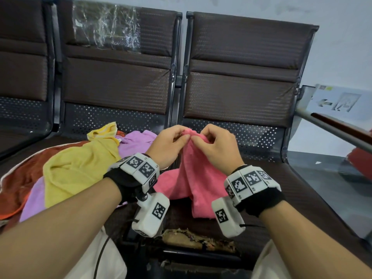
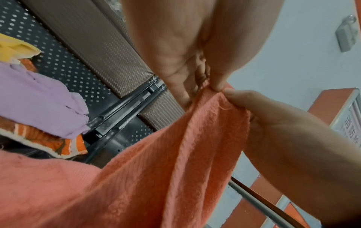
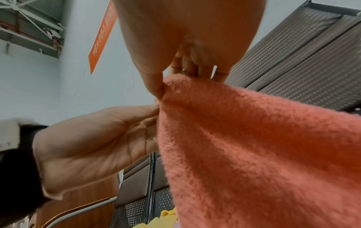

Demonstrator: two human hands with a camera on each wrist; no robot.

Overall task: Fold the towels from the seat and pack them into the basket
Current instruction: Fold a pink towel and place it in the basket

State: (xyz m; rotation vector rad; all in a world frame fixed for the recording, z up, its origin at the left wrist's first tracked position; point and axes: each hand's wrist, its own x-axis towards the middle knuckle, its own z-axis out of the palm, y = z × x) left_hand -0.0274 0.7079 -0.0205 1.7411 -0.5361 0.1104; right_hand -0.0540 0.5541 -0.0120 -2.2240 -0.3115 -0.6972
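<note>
A pink towel (image 1: 193, 174) hangs from both hands above the brown seat (image 1: 271, 190), its lower end resting on the cushion. My left hand (image 1: 171, 143) pinches the towel's top edge, and my right hand (image 1: 213, 146) pinches the same edge right beside it. The left wrist view shows the thumb tip pressed on the pink towel (image 2: 175, 154). In the right wrist view the pink towel (image 3: 254, 146) drapes down from the pinching fingers. A yellow towel (image 1: 80, 168), a purple towel (image 1: 136, 139) and an orange-brown towel (image 1: 22, 178) lie heaped on the seat at left. No basket is in view.
Dark padded backrests (image 1: 241, 67) stand behind the seats, with a metal divider (image 1: 177, 87) between them. A metal rail with a wooden top (image 1: 338, 127) runs at right. The seat's front edge (image 1: 191, 240) is torn. White-trousered knees sit at the bottom.
</note>
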